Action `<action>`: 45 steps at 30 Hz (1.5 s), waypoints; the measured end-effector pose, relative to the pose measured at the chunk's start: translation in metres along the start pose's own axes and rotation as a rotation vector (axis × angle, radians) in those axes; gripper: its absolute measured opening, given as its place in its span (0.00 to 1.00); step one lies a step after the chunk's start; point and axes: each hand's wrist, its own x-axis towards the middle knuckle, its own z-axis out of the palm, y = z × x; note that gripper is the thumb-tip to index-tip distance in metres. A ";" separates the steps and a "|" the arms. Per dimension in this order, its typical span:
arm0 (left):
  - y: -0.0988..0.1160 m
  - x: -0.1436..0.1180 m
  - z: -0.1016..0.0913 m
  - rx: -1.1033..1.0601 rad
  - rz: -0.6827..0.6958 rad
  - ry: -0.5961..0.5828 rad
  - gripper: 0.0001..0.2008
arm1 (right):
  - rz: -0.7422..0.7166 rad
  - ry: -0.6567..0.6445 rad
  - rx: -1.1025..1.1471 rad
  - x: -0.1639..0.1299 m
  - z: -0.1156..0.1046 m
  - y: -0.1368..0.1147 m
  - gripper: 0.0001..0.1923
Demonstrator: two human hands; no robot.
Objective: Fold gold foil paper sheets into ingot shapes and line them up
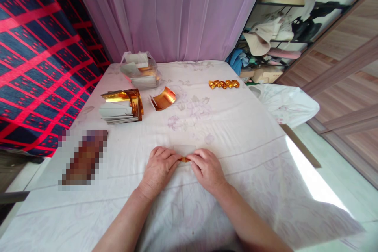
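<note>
On the cloth in front of me lies a small sheet of gold foil paper (184,150), its pale back facing up. Its near edge is rolled or folded over, so a narrow gold strip shows between my hands. My left hand (161,165) pinches the left end of that fold, fingers closed. At the right end, my right hand (207,168) grips the same fold with thumb and fingers together. The fingertips cover both ends of the strip.
A stack of gold foil sheets (122,108) and a few curled loose sheets (164,99) lie ahead. Behind them sits a clear plastic bag (138,69) of sheets. Folded gold pieces (223,84) form a row at far right. A pixelated item (85,157) is at left.
</note>
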 end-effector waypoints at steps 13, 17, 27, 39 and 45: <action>0.010 0.006 -0.003 -0.019 -0.144 -0.129 0.06 | 0.043 -0.054 0.004 0.003 -0.003 -0.001 0.06; 0.009 0.005 -0.004 -0.028 -0.146 -0.149 0.06 | 0.048 -0.079 0.039 0.004 -0.008 -0.003 0.07; 0.007 0.006 -0.006 -0.066 -0.120 -0.126 0.08 | 0.073 -0.110 0.039 0.007 -0.010 -0.002 0.08; 0.014 0.013 -0.007 0.010 -0.188 -0.152 0.11 | 0.121 -0.025 -0.001 0.008 -0.001 0.000 0.06; 0.019 0.013 -0.006 0.041 -0.214 -0.104 0.11 | 0.136 0.003 -0.040 0.008 0.001 -0.002 0.08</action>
